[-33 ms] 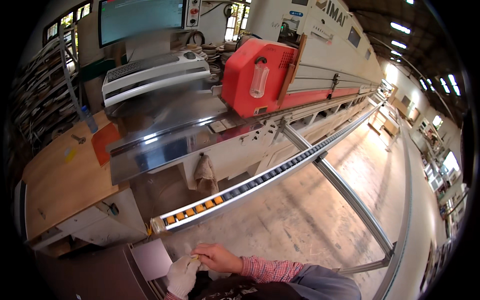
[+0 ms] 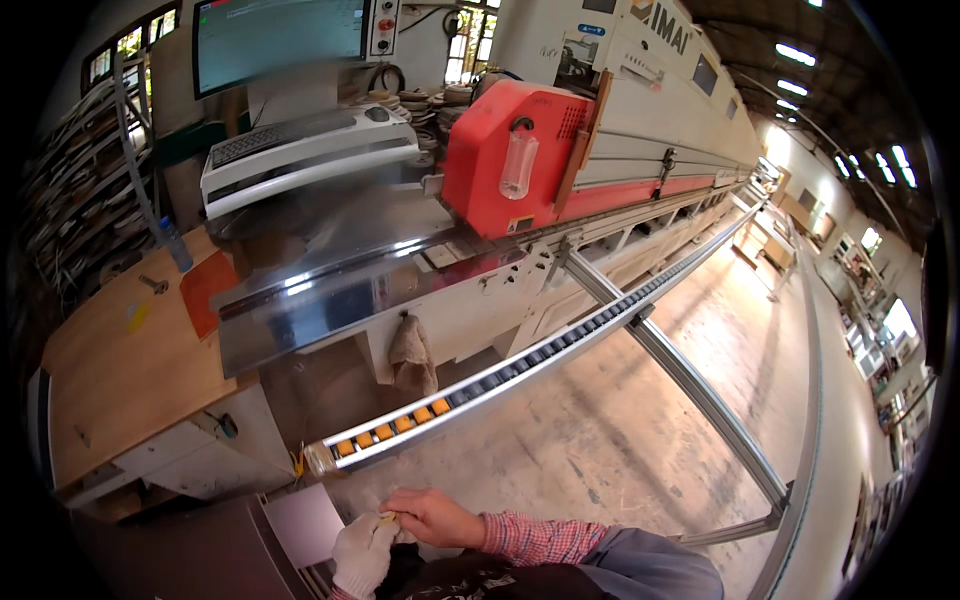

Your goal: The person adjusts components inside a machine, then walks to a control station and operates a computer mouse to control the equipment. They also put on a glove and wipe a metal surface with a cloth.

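Observation:
My left hand (image 2: 362, 552), in a white knit work glove, is closed low in the picture, at the front of my body. My bare right hand (image 2: 436, 516) comes out of a red checked sleeve and meets it, fingers bent and pressed against the glove's fingertips. A small yellowish bit (image 2: 389, 517) shows where the two hands touch; it is too small to name. The fingers hide the rest of it. Just left of the gloved hand lies a pale flat panel (image 2: 304, 524), beside a dark brown board surface (image 2: 190, 545).
A roller rail (image 2: 480, 386) with orange and black rollers runs ahead, carried by a metal crossbar (image 2: 710, 405). Beyond stands a long machine with a red cover (image 2: 500, 150), a monitor (image 2: 280, 42) and a keyboard shelf (image 2: 310, 160). At left is a wooden table (image 2: 130, 380).

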Action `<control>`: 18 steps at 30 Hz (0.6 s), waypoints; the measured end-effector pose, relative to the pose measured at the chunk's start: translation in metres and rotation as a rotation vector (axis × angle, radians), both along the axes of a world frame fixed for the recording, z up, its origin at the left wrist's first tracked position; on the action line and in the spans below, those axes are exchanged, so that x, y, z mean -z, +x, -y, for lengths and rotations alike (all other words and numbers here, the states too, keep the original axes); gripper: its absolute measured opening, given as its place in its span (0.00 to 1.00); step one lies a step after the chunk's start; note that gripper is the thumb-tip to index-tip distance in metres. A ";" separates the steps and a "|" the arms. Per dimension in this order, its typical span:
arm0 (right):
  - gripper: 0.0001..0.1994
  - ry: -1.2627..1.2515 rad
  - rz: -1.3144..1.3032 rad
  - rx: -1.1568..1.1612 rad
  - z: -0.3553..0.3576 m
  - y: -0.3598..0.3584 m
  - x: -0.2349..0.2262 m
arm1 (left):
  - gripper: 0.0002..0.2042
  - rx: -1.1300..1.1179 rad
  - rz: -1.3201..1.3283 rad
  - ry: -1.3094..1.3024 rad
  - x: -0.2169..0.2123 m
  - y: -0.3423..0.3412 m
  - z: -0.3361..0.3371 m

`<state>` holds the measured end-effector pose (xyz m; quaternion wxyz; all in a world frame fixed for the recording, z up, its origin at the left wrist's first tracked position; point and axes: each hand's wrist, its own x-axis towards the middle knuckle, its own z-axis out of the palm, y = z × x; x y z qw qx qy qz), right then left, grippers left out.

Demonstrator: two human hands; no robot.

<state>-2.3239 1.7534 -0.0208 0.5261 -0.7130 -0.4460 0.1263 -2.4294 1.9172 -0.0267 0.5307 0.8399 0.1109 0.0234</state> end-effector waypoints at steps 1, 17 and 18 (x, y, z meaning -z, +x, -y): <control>0.11 0.006 0.028 -0.002 -0.016 0.012 -0.012 | 0.13 -0.007 0.038 -0.024 -0.013 0.013 -0.015; 0.08 0.123 0.154 0.022 -0.131 0.133 -0.099 | 0.13 0.151 -0.082 -0.243 -0.129 0.147 -0.151; 0.09 0.085 0.206 0.019 -0.132 0.142 -0.104 | 0.12 0.096 -0.007 -0.182 -0.134 0.156 -0.152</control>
